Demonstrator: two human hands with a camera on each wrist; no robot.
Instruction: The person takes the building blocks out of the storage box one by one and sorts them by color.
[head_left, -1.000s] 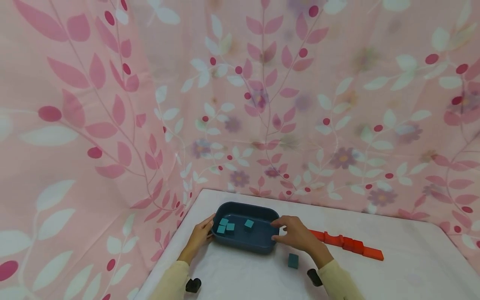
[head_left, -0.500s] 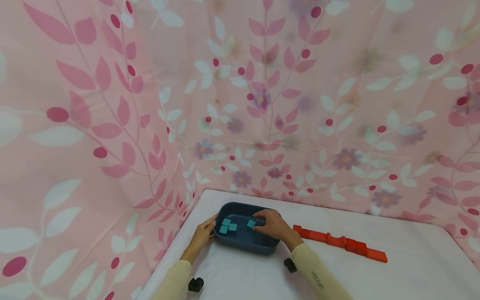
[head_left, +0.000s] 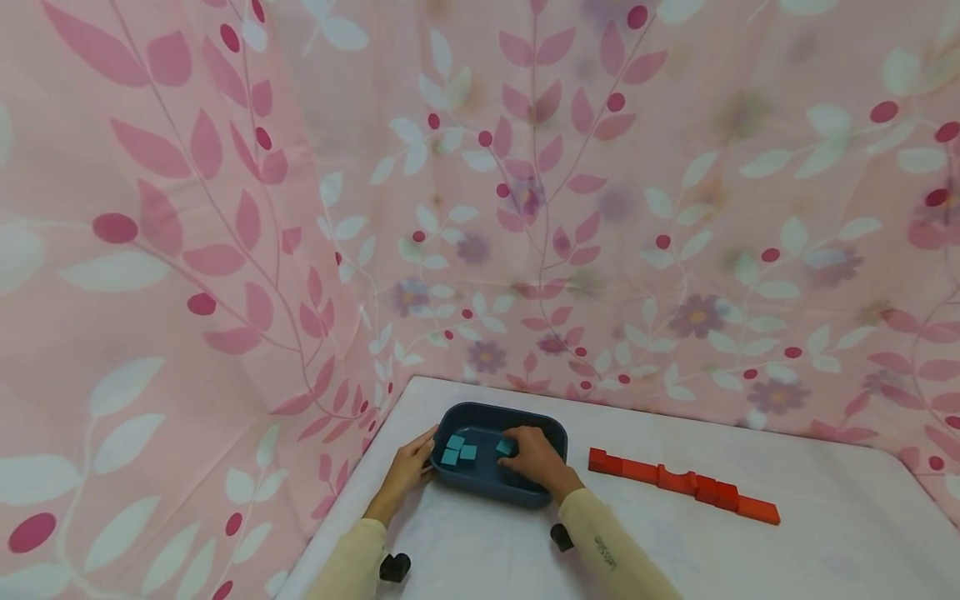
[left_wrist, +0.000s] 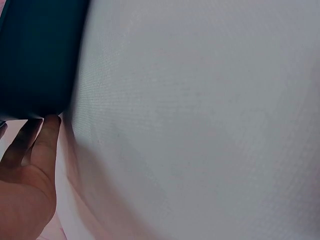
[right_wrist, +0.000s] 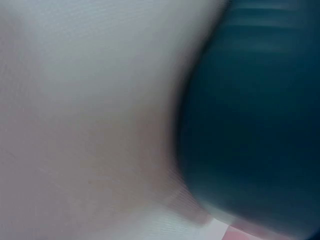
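A dark blue tray (head_left: 487, 490) sits on the white table with several teal blocks in it. Three of these blocks (head_left: 453, 452) lie grouped at the tray's left end. My left hand (head_left: 408, 463) is at the tray's left end; in the left wrist view its fairly straight fingers (left_wrist: 46, 145) touch the outside wall. My right hand (head_left: 534, 458) reaches over the right side into the tray. Its thumb and fingers pinch a single teal block (head_left: 505, 447), partly covered by them. The right wrist view shows the tray's outer wall (right_wrist: 250, 115), blurred, without the fingers.
A row of red blocks (head_left: 678, 481) stands right of the tray on the white table (head_left: 817, 517). Pink leaf-patterned cloth (head_left: 480, 208) hangs behind the table and along its left. Small black devices (head_left: 395, 567) show beside both wrists.
My right hand has moved left from the tray's right rim to the single block inside. The teal block lying on the table is now hidden behind the right sleeve. The left hand stays put.
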